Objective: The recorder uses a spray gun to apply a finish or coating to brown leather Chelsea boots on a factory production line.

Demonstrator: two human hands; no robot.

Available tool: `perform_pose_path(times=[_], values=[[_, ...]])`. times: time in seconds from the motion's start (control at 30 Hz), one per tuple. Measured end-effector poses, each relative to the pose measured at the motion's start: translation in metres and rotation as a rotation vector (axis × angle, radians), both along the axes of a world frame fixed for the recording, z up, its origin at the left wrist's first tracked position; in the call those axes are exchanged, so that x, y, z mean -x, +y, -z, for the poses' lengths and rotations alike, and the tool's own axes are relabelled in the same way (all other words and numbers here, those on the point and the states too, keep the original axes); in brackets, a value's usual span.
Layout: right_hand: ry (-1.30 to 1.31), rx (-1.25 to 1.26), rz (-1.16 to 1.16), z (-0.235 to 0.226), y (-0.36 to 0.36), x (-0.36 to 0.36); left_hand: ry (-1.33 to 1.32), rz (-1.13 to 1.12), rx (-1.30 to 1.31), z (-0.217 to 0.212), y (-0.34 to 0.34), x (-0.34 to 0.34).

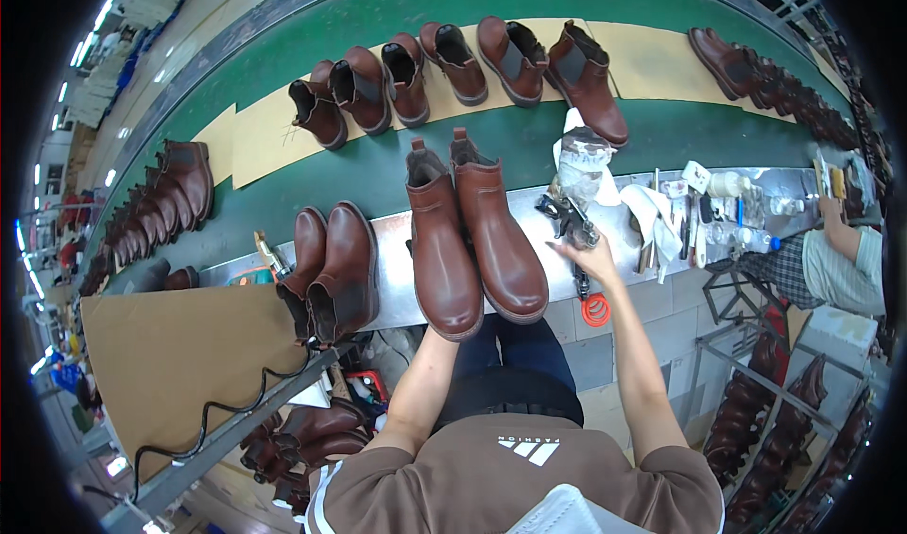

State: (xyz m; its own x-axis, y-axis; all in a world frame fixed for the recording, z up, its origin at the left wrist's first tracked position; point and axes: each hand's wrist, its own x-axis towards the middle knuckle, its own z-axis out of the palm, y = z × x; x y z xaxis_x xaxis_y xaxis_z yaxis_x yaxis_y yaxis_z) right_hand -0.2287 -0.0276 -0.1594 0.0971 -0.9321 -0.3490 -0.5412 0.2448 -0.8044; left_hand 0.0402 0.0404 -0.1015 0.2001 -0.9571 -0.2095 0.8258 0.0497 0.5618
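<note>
A pair of brown ankle boots is in front of me, toes toward my body and overhanging the bench edge. My left forearm runs up beneath their toes; the left hand and its fingers are hidden under the boots. To the right, my right hand is closed around a dark metal spray gun. Crumpled clear and white plastic wraps the cup at the far side of the gun. A red coiled hose hangs below that hand.
Brown boots stand in a row on cardboard over the green belt. Another pair rests at left on the metal bench, beside a cardboard sheet. Rags, brushes and bottles lie right, where another person's arm shows.
</note>
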Motion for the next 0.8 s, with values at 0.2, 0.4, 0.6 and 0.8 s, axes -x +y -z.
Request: perform_pose_path(times=[0.2,0.4,0.6,0.8], values=[[-0.277,0.009,0.203,-0.045,0.026,-0.039,-0.043,-0.071,-0.005,0.003,-0.007,-0.009],[-0.59,0.047,0.152,-0.179,0.064,-0.076,-0.083,-0.111,-0.003,0.003,-0.019,-0.009],[-0.382,0.092,0.103,-0.212,0.047,-0.093,-0.049,-0.111,0.012,0.014,-0.023,-0.015],[-0.303,0.134,0.138,-0.22,0.055,-0.1,-0.007,-0.093,0.03,0.015,-0.021,-0.022]])
